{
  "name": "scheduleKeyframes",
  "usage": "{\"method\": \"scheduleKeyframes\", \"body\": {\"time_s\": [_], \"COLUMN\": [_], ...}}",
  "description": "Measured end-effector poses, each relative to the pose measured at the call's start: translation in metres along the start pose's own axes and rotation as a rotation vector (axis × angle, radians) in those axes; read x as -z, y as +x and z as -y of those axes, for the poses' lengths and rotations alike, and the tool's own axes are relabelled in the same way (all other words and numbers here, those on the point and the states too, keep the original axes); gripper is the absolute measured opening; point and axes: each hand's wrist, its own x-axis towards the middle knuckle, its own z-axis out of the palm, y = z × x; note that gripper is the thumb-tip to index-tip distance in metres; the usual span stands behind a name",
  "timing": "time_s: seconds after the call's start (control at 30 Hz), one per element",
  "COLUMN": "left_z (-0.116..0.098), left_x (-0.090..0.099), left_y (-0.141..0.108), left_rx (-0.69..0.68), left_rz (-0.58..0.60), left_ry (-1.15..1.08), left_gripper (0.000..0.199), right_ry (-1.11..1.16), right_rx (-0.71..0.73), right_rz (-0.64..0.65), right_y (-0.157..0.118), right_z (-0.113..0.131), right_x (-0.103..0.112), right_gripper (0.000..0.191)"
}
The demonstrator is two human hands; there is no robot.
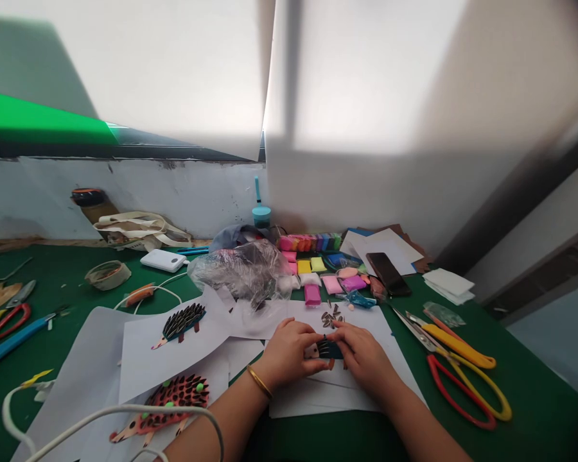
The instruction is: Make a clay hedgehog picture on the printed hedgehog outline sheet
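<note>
Between my hands lies a small hedgehog figure (334,350) with a dark blue body, a pale face and a few dark seeds stuck in it, on stacked white paper (313,401). The thumb and forefinger of my left hand (291,350) curl around its head end. My right hand (361,353) bends over its back from the other side, fingertips pressed together near the top edge; whatever they pinch is too small to make out. Just beyond the fingers, a little pile of striped sunflower seeds (334,317) rests on the paper.
Finished hedgehogs, one blue (183,323) and one red (180,398), lie on sheets at left. A white cable (125,410) crosses the front left. Scissors (457,372) and a yellow-handled cutter (457,343) lie right. Behind are clay packets (312,295), plastic bags (245,266) and a phone (388,273).
</note>
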Motion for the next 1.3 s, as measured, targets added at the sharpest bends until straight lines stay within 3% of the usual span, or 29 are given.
{"method": "scheduleKeyframes", "body": {"time_s": [0.3, 0.5, 0.7, 0.83, 0.97, 1.3], "left_z": [0.002, 0.002, 0.007, 0.013, 0.015, 0.011], "left_x": [0.0, 0.0, -0.004, -0.007, -0.009, -0.009], "left_y": [0.0, 0.001, 0.002, 0.0, -0.002, -0.001], "left_rx": [0.001, 0.022, 0.003, 0.014, 0.047, 0.068], "left_rz": [0.01, 0.01, 0.023, 0.04, 0.017, 0.037], "left_ry": [0.0, -0.002, -0.008, -0.034, -0.055, -0.029], "left_gripper": [0.049, 0.051, 0.053, 0.054, 0.066, 0.08], "right_ry": [0.018, 0.049, 0.045, 0.051, 0.074, -0.034], "right_rx": [-0.032, -0.021, 0.022, -0.032, -0.1, -0.023], "right_rz": [-0.02, 0.034, -0.021, -0.019, -0.02, -0.097], "right_y": [0.001, 0.003, 0.005, 0.004, 0.004, 0.008], "right_z": [-0.004, -0.007, -0.007, -0.006, -0.004, -0.002], "right_x": [-0.004, -0.01, -0.005, -0.006, -0.007, -0.008], "right_gripper": [0.025, 0.022, 0.017, 0.016, 0.013, 0.015]}}
